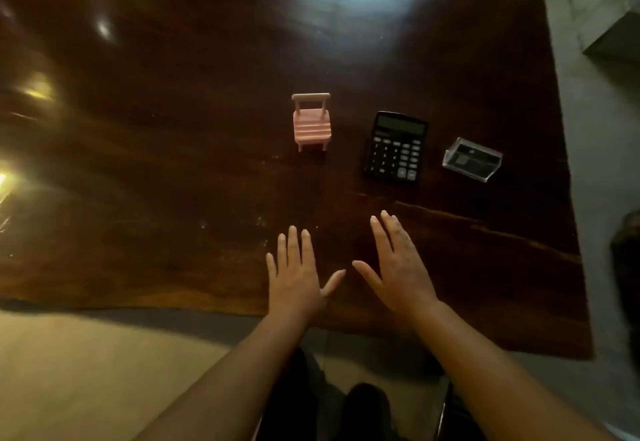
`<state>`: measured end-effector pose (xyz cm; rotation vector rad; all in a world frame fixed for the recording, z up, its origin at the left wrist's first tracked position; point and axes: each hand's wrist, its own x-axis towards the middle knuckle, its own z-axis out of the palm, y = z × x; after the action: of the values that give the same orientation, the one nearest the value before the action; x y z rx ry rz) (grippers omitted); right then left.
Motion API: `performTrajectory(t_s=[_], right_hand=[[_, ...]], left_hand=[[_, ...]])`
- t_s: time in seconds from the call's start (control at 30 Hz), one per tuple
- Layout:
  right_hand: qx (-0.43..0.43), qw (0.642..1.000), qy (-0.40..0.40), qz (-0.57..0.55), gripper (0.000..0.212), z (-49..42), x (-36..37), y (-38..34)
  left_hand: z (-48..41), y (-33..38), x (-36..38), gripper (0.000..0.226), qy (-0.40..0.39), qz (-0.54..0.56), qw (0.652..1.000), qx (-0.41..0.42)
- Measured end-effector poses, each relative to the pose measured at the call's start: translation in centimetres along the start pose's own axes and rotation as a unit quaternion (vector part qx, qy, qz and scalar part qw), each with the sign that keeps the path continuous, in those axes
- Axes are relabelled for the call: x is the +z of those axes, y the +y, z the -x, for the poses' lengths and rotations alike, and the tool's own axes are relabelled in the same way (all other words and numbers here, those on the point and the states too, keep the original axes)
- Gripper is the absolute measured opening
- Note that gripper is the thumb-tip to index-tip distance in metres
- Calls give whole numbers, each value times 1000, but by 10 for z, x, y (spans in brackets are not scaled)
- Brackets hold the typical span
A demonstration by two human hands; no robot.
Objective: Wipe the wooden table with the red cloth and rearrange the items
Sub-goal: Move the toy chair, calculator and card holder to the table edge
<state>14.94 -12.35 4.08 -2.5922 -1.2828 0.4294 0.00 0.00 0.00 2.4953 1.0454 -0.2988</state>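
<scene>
Both your forearms are reaching in from the near edge of the wooden table (pixel 173 163). Your left hand (pixel 298 274) is lying palm down with fingers straight and close together, thumb sticking out to the right, gripping nothing. Your right hand (pixel 398 267) is doing the same just beside it, fingers extended and angled slightly left, thumb pointing toward the left hand, also gripping nothing. Can't tell whether the palms are pressing on the wood or hovering just above it. Both hands are sitting near the near edge, right of centre.

3 items are lining up in a rough row farther in. A small pink chair (pixel 311 123) is standing upright, backrest toward the far edge, beyond your left hand. A black calculator (pixel 396 146) is lying flat, keys up, to the right of the chair and apart from it. A clear plastic card holder (pixel 472 160) is sitting to the right of the calculator, near the table's right edge.

Glare is washing out the far edge. No red cloth is showing anywhere in view.
</scene>
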Motion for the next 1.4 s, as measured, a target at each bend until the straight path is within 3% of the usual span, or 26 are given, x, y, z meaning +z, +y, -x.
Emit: performTrajectory(t_s=[0.1,0.27,0.5,0.73,0.97,1.23,1.4], right_hand=[[-24,999,23,-9,83,-29,10,2],[-66,996,52,-40,83,-87,11,0],[-79,991,61,-87,87,-179,-5,-11],[-108,987,14,-116,91,-255,-16,-23],[-151,977,6,-151,73,-266,-15,-37],[-113,961,123,-219,68,-227,-46,3],[-12,941,237,-242,68,-177,-76,74]], left_hand=[[-6,6,21,96,6,-22,999,-40],[-9,6,39,88,53,-56,996,-45],[-10,6,39,83,60,-50,996,-53],[-8,8,35,80,61,-52,995,-53],[-7,7,38,80,65,-50,995,-51],[-7,5,40,77,63,-51,995,-55],[-10,7,41,75,64,-46,995,-61]])
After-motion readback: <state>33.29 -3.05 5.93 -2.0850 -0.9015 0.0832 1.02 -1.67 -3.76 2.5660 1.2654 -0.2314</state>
